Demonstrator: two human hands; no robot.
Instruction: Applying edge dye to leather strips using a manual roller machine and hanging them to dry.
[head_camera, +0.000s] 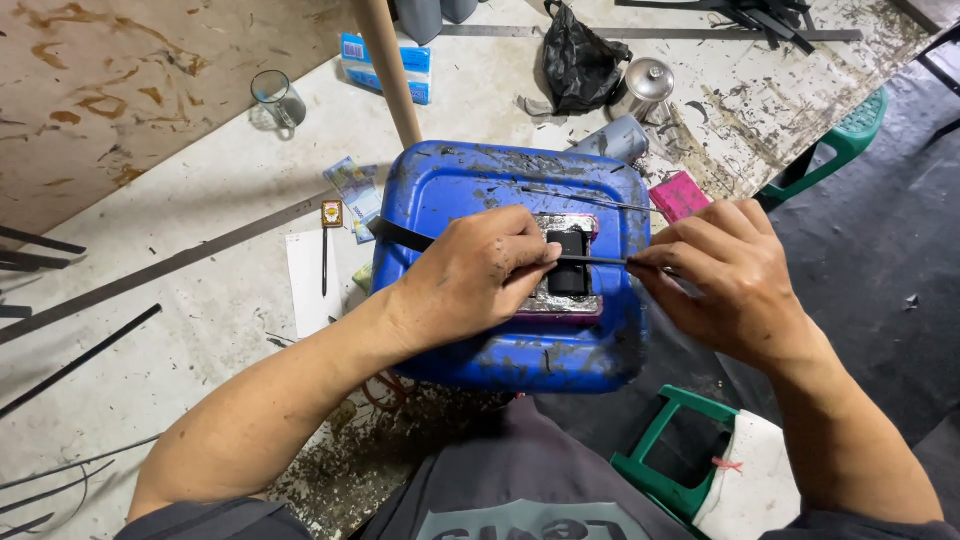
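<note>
Head view: blue plastic jerrycan (470, 200) lying on stained concrete floor (200, 320).

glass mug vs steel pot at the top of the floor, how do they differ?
The glass mug is clear and see-through; the steel pot is shiny, opaque metal. The glass mug is open on top and looks empty, while the steel pot is shut by a knobbed lid. The glass mug stands alone beside the wooden board; the steel pot sits against a black plastic bag. Both stand on the stained floor.
</note>
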